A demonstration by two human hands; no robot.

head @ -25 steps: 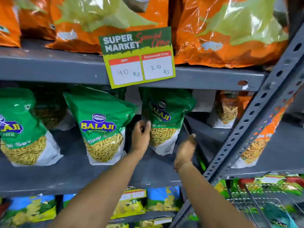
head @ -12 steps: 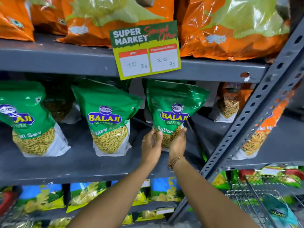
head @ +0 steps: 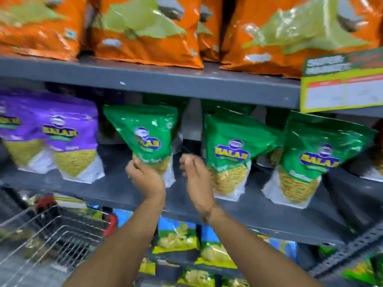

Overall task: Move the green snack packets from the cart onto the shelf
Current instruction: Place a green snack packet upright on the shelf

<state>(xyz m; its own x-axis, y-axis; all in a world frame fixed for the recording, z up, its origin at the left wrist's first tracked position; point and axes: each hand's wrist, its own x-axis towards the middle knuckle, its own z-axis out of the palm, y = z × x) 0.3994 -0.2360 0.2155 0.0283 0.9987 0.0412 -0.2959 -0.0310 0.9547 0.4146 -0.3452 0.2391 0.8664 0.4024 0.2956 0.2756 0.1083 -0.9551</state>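
Nearest, at lower left, a wire-mesh cart [head: 49, 239] with a red handle; contents too blurred to tell. Above it, left hand [head: 145, 179] closed on the lower corner of a tilted green snack packet [head: 147, 137] — glossy film pouch, clear window showing thin yellow strands, base on the middle shelf [head: 128, 193]. Just right, right hand [head: 196, 179] with fingers loosely curled, apart from that pouch, holding nothing, near a second green packet [head: 232, 150] standing upright. Further right, a third green packet [head: 313, 154]. Left along the grey metal board, purple packets [head: 62, 137] of the same shape. Above — crinkled orange bags [head: 145, 32] and a blurred price card [head: 342, 83].
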